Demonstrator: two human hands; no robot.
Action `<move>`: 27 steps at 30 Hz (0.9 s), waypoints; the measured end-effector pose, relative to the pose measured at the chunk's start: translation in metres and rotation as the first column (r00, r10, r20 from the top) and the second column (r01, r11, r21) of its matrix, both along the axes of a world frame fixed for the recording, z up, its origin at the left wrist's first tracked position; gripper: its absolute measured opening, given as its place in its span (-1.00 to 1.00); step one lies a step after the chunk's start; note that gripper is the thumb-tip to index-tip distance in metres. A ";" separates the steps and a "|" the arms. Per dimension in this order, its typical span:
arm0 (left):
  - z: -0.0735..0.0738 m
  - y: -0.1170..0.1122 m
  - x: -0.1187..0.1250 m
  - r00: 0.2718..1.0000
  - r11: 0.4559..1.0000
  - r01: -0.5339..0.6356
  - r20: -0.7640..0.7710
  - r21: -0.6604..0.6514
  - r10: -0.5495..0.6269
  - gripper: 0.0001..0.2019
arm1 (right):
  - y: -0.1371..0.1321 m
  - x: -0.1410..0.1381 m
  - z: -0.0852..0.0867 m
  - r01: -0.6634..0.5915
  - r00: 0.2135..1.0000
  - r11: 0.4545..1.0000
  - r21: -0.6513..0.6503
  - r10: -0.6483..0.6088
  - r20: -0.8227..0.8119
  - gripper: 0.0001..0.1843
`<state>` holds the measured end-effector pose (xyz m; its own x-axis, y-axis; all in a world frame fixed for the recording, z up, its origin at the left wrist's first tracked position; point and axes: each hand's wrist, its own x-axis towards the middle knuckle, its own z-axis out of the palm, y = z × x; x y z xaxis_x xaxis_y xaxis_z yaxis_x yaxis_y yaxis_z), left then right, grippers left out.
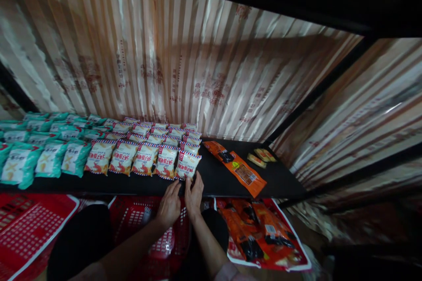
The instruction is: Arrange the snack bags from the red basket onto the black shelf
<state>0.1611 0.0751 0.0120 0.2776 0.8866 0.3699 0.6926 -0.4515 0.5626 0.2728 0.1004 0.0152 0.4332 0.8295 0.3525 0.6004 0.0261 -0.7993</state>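
Note:
Both my hands rest side by side at the front edge of a black shelf (217,180). My left hand (169,205) lies flat with its fingers stretched toward the front row of white-and-red snack bags (144,158). My right hand (194,193) touches the lower edge of the rightmost white-and-red bag (187,164) with spread fingers. Neither hand grips anything.
Teal snack bags (49,158) fill the shelf's left part. Long orange packets (237,167) and small yellow packs (262,157) lie to the right. Below are red baskets (29,224), one holding orange packets (260,232). Striped plastic sheeting (184,61) backs the shelf.

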 end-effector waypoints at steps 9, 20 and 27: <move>-0.001 -0.011 -0.004 0.998 0.998 0.050 -0.026 -0.046 -0.051 -0.56 | -0.031 -0.022 -0.013 0.012 0.999 0.998 0.056 -0.013 0.032 -0.48; -0.012 -0.043 -0.029 0.978 0.978 0.209 -0.024 0.020 -0.209 -0.57 | -0.074 -0.043 -0.019 -0.100 0.992 0.992 0.076 0.094 0.080 -0.70; -0.046 -0.059 -0.047 0.970 0.952 0.198 -0.091 -0.233 -0.224 -0.50 | -0.084 -0.062 -0.056 -0.134 0.990 0.974 -0.181 0.139 0.020 -0.72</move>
<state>0.1144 0.0157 -0.0341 0.4964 0.8588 0.1265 0.6607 -0.4683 0.5867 0.2108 0.0159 -0.0404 0.3023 0.9308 0.2057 0.6268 -0.0315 -0.7786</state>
